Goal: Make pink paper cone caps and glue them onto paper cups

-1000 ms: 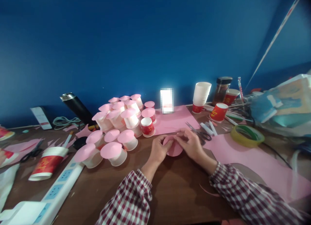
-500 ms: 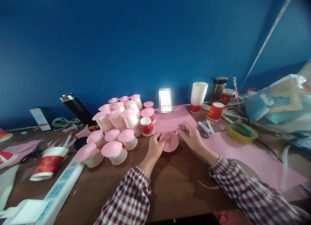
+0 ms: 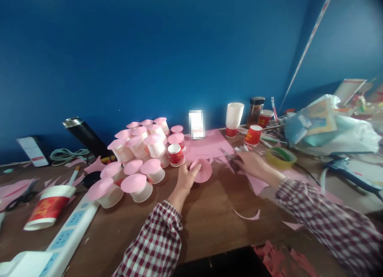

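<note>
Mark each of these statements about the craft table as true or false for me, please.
1. The left hand holds a pink paper circle. True.
2. The right hand rests on the roll of tape. False: it is at the scissors, apart from the tape.
3. The paper cups with pink tops stand left of the left hand. True.
4. The wall is green. False: it is blue.

Bare tabletop (image 3: 209, 221) lies open; pink-capped cups (image 3: 137, 157) crowd left.
</note>
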`<state>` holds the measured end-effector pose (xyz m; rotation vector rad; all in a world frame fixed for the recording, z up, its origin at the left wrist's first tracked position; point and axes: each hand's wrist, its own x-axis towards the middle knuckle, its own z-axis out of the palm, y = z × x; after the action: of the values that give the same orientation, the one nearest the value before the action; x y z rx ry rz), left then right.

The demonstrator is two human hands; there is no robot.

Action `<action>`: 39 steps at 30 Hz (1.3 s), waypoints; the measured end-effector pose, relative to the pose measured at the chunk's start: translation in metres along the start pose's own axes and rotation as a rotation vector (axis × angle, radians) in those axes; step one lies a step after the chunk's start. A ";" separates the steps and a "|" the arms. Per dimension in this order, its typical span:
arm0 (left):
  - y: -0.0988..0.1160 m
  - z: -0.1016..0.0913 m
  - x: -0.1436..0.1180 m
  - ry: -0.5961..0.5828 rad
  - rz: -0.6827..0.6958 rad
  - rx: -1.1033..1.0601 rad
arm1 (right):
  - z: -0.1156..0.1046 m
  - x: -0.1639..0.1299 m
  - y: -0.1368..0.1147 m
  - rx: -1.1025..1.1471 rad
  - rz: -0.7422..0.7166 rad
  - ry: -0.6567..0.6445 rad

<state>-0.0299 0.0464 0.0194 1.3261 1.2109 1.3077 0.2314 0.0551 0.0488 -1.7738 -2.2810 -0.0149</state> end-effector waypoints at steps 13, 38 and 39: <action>-0.003 -0.001 0.003 0.045 -0.077 -0.045 | 0.009 -0.005 -0.007 -0.154 -0.016 -0.066; -0.003 -0.009 0.009 0.130 -0.123 -0.035 | 0.026 0.005 -0.054 0.685 -0.140 -0.006; -0.003 -0.009 0.009 0.126 -0.123 -0.031 | 0.024 0.004 -0.051 0.667 -0.150 -0.028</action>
<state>-0.0395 0.0550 0.0181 1.1428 1.3318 1.3324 0.1769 0.0498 0.0341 -1.2578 -2.0796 0.6626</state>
